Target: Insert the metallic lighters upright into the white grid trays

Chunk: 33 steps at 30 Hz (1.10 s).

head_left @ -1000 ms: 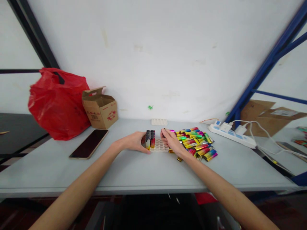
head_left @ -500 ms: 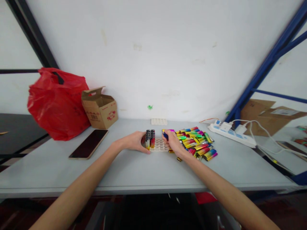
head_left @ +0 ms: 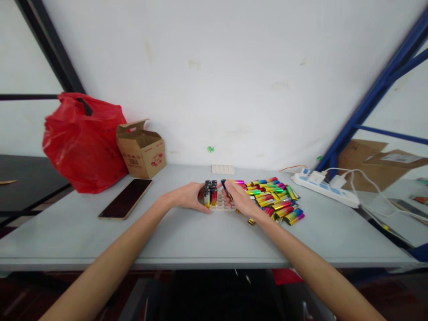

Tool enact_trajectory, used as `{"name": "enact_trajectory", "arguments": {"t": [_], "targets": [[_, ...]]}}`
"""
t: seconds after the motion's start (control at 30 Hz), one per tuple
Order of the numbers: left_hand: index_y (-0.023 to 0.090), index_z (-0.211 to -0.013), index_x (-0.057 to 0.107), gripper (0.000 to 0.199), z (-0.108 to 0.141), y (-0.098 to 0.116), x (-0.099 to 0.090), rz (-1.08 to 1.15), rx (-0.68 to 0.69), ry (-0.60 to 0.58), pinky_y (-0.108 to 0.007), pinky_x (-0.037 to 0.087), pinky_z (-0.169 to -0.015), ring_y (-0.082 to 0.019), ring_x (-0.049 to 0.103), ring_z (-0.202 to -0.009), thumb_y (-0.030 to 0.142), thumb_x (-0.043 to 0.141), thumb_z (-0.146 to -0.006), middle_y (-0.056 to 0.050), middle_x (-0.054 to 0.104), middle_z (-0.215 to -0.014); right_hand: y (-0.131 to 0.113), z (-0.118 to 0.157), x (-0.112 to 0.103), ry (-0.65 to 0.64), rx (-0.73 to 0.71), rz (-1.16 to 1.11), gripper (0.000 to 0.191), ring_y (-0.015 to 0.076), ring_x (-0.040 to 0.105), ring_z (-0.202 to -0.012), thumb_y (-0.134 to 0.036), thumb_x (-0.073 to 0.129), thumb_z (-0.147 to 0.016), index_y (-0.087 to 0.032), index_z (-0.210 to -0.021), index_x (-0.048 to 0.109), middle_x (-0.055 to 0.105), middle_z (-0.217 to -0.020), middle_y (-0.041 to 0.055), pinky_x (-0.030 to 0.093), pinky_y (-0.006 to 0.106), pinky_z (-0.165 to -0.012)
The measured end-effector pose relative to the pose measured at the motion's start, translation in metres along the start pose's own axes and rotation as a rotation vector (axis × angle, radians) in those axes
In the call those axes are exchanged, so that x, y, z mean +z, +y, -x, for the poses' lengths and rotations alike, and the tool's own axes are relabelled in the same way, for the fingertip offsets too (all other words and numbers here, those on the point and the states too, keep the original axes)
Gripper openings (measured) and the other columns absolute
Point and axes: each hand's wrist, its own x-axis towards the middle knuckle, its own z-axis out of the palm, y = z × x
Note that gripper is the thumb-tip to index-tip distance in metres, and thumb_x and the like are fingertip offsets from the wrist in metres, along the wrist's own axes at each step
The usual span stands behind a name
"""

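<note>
A white tray with rows of holes point(head_left: 221, 206) lies on the table, and several lighters point(head_left: 210, 192) with black tops and shiny coloured bodies stand upright in its left end. My left hand point(head_left: 193, 197) curls round that end, thumb in front and fingers behind, steadying the tray. Over the tray's right part, my right hand point(head_left: 238, 196) closes round one lighter point(head_left: 224, 183), whose dark end points up and left beside the standing ones. Its fingers partly hide the lighter and the holes. A pile of loose metallic lighters point(head_left: 274, 198) lies just right of this hand.
A phone point(head_left: 126, 199), an open cardboard box point(head_left: 143, 154) and a red plastic bag point(head_left: 85, 147) are on the left. Behind the tray sits a small white tray point(head_left: 223, 169) near the wall. A power strip with plugs point(head_left: 324, 189) lies at the right.
My right hand has moved left with the lighter, from the tray's right edge towards the standing lighters. My left hand keeps its place at the tray's left end.
</note>
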Motion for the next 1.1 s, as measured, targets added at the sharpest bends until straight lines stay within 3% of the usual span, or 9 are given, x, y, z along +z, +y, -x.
{"name": "enact_trajectory", "arguments": {"t": [0.07,0.13,0.2,0.33,0.6,0.7,0.83,0.97,1.1], "targets": [[0.019,-0.115,0.066,0.075,0.000,0.000,0.000,0.010,0.003,0.004,-0.028,0.045,-0.067,-0.023,0.065,-0.081,0.064,0.084,-0.057,-0.003,0.073,-0.093,-0.006,0.002,-0.002,0.025,-0.137,0.196,0.052,0.0162,0.054,-0.070,-0.070,0.042,-0.099,-0.023,-0.101,0.062,0.056,-0.081,0.0002,0.047,0.029,-0.065],[0.019,-0.114,0.066,0.074,0.000,-0.001,0.000,-0.005,0.007,0.004,-0.028,0.045,-0.067,-0.023,0.065,-0.081,0.064,0.084,-0.058,-0.003,0.073,-0.094,-0.012,0.005,-0.004,0.090,-0.280,0.421,0.048,0.0196,0.058,-0.085,-0.066,0.049,-0.099,-0.021,-0.095,0.065,0.062,-0.090,0.0047,0.047,0.032,-0.077],[0.018,-0.112,0.066,0.073,0.000,-0.001,0.000,-0.031,0.009,0.005,-0.028,0.045,-0.067,-0.023,0.064,-0.081,0.065,0.084,-0.059,-0.004,0.072,-0.095,-0.017,0.008,-0.004,0.139,-0.352,0.566,0.044,0.0204,0.058,-0.085,-0.062,0.055,-0.097,-0.020,-0.090,0.066,0.064,-0.088,0.0056,0.045,0.033,-0.079],[0.018,-0.111,0.066,0.072,0.000,0.001,0.000,-0.046,-0.008,0.003,-0.028,0.043,-0.065,-0.021,0.063,-0.078,0.065,0.084,-0.059,-0.003,0.071,-0.093,-0.016,0.011,-0.003,0.106,-0.315,0.602,0.040,0.0180,0.058,-0.069,-0.059,0.058,-0.098,-0.021,-0.088,0.066,0.066,-0.074,0.0019,0.043,0.030,-0.069],[0.020,-0.111,0.065,0.068,0.001,0.004,-0.001,-0.052,-0.008,-0.012,-0.028,0.042,-0.063,-0.021,0.062,-0.076,0.063,0.084,-0.061,-0.001,0.070,-0.089,0.005,0.005,-0.001,-0.012,-0.298,0.755,0.038,0.0184,0.060,-0.066,-0.059,0.060,-0.098,-0.022,-0.094,0.066,0.071,-0.076,0.0040,0.037,0.028,-0.062],[0.019,-0.106,0.065,0.067,0.001,0.003,-0.001,-0.073,-0.018,-0.006,-0.028,0.042,-0.062,-0.020,0.060,-0.073,0.065,0.083,-0.061,-0.001,0.068,-0.086,0.002,0.004,0.005,0.026,-0.296,0.909,0.041,0.0191,0.060,-0.065,-0.061,0.061,-0.096,-0.020,-0.094,0.069,0.072,-0.077,0.0069,0.033,0.029,-0.060],[0.019,-0.100,0.064,0.067,0.000,-0.001,0.000,-0.094,-0.026,0.000,-0.028,0.042,-0.060,-0.020,0.058,-0.072,0.068,0.082,-0.059,-0.001,0.066,-0.084,-0.008,0.004,0.006,0.016,-0.267,1.012,0.048,0.0183,0.059,-0.064,-0.065,0.060,-0.095,-0.020,-0.080,0.069,0.070,-0.072,0.0059,0.031,0.029,-0.060],[0.018,-0.104,0.064,0.071,-0.001,-0.004,0.001,-0.065,-0.017,0.003,-0.028,0.045,-0.064,-0.021,0.061,-0.077,0.069,0.083,-0.059,-0.003,0.068,-0.091,-0.020,0.013,-0.030,0.082,-0.280,0.957,0.043,0.0189,0.062,-0.070,-0.054,0.049,-0.105,-0.021,-0.085,0.070,0.071,-0.076,0.0044,0.039,0.030,-0.067],[0.017,-0.102,0.064,0.072,0.000,-0.004,-0.002,-0.072,-0.030,0.002,-0.029,0.046,-0.064,-0.022,0.061,-0.077,0.070,0.083,-0.056,-0.003,0.068,-0.090,-0.022,0.031,-0.105,0.122,-0.264,1.018,0.029,0.0240,0.068,-0.093,-0.037,0.050,-0.105,-0.020,-0.099,0.072,0.075,-0.101,0.0099,0.049,0.035,-0.086]]}}
